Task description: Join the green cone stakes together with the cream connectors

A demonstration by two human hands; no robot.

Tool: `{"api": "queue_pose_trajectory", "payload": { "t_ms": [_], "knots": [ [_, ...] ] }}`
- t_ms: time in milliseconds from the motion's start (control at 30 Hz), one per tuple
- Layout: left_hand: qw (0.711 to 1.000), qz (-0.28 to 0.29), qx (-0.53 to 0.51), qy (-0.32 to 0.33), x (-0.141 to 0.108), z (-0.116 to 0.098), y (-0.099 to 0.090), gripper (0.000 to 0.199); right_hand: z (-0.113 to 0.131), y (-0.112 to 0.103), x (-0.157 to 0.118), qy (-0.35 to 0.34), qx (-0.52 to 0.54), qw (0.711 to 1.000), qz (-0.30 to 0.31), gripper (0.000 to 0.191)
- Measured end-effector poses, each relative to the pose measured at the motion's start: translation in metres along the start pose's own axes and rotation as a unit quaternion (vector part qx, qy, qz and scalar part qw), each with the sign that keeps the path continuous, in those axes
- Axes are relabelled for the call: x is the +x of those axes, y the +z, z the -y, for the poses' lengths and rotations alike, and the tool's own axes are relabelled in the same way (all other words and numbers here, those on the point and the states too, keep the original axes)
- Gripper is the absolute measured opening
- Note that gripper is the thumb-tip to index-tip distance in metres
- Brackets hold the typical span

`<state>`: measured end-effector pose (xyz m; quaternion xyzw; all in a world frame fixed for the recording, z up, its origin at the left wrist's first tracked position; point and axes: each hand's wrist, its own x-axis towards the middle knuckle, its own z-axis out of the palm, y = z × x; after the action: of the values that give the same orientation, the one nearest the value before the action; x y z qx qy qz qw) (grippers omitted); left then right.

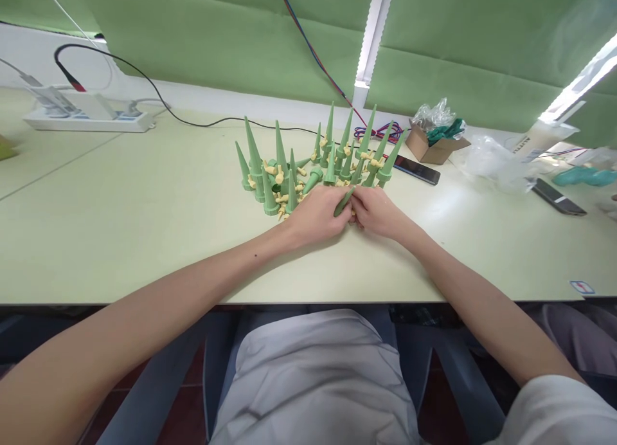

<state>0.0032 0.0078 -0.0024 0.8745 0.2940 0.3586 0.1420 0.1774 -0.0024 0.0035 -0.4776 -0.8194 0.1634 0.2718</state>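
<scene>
My left hand [318,215] is closed around a green watering spike [343,202], whose pointed end tilts up and to the right. Right beside it, my right hand [380,212] has its fingers pinched together against the left fingertips. What the right fingers grip is mostly hidden; a speck of yellow shows between the hands. Just beyond the hands are several upright green watering spikes [253,150], a spike lying on its side [313,179], and small yellow valves [279,173] scattered among them.
Behind the spikes, a black phone [417,170] and a cardboard box [432,148] with clear plastic and green material rest on the table [144,239]. A power strip [91,118] is at the far left. Plastic bags [491,165] and another dark device [559,197] lie right.
</scene>
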Motion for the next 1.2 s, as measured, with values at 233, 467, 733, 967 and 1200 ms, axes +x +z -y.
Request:
{"api": "queue_pose_trajectory", "payload": {
  "t_ms": [233, 467, 733, 967, 1200],
  "knots": [
    [1.0, -0.004, -0.013, 0.023, -0.0001, 0.001, 0.0006, 0.022, 0.0007, -0.0009, -0.0005, 0.0, 0.008, 1.0, 0.006, 0.029],
    [0.999, -0.028, -0.018, 0.012, -0.0002, 0.0, 0.0007, 0.022, 0.0056, -0.001, 0.0005, 0.011, 0.026, 0.999, -0.024, 0.029],
    [0.996, -0.078, -0.007, 0.048, -0.0001, 0.0003, 0.0023, 0.036, 0.0006, 0.0023, 0.0039, 0.0, 0.035, 0.997, -0.07, 0.027],
    [0.995, -0.089, -0.005, 0.051, -0.0003, -0.0023, 0.0024, 0.033, 0.0013, 0.0027, 0.0047, 0.003, 0.041, 0.995, -0.086, 0.026],
    [0.994, -0.102, 0.005, 0.044, 0.0001, -0.0031, 0.0019, 0.033, 0.0062, 0.002, 0.0035, 0.024, 0.067, 0.993, -0.089, 0.032]
  ]
}}
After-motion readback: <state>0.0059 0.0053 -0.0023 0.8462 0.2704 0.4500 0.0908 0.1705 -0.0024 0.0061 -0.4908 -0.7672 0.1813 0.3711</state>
